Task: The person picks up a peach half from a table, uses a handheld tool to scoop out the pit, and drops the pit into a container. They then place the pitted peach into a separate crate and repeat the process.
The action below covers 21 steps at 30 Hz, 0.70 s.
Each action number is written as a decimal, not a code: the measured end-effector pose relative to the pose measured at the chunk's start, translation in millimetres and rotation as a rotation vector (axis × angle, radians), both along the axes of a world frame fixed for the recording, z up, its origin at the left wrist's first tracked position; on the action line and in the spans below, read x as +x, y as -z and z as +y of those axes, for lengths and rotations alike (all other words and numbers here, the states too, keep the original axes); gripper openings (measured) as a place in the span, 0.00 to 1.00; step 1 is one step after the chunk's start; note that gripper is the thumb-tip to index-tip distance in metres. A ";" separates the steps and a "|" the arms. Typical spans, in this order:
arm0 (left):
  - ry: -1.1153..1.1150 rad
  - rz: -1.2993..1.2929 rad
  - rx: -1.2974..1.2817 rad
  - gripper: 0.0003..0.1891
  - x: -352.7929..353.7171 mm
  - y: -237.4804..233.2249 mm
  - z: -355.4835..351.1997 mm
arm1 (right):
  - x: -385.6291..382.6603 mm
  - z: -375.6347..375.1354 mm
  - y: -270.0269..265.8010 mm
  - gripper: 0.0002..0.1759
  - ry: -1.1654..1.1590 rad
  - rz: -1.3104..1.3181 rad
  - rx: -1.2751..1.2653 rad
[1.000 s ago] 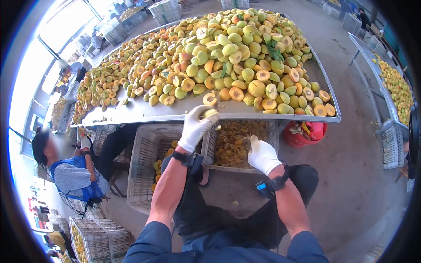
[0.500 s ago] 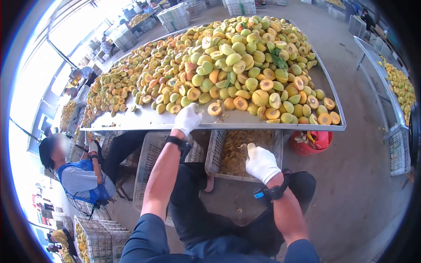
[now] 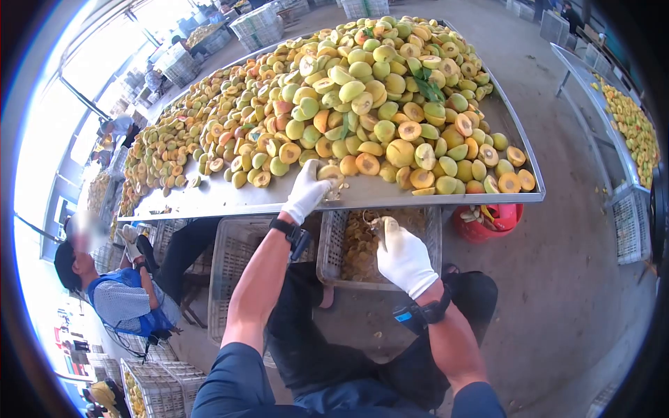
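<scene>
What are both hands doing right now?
Left hand: on a fruit half on the table, grip unclear.
Right hand: closed on a small object, unclear what.

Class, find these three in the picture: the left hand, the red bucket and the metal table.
left hand (image 3: 305, 192): head view, back of the white glove.
red bucket (image 3: 465, 232): head view, outer wall.
metal table (image 3: 230, 199): head view, bare front strip.
</scene>
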<state>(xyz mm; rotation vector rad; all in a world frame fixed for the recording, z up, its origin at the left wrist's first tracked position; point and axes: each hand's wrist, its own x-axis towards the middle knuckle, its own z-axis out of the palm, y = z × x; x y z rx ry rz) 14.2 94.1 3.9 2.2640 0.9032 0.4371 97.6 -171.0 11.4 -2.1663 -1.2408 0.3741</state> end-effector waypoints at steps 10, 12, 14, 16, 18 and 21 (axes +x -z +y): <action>0.101 -0.495 -0.890 0.22 -44.2 -41.5 -92.5 | -35.6 28.1 4.8 0.11 -0.074 0.066 0.247; 0.048 -0.522 -1.053 0.21 -36.7 -39.7 -88.7 | -34.5 32.8 7.6 0.11 -0.051 0.062 0.250; 0.106 -0.623 -1.146 0.20 -33.2 -27.2 -83.9 | -31.9 35.4 9.3 0.11 -0.035 0.044 0.244; 0.001 -0.717 -1.342 0.21 -25.6 -19.6 -85.7 | -32.4 36.6 9.4 0.11 -0.039 0.048 0.280; 0.003 -0.755 -1.315 0.22 -19.8 -12.7 -89.2 | -32.9 36.5 9.3 0.10 -0.040 0.055 0.308; 0.024 -0.811 -1.343 0.22 -15.4 -17.3 -94.6 | -31.2 38.3 7.5 0.10 -0.001 0.063 0.299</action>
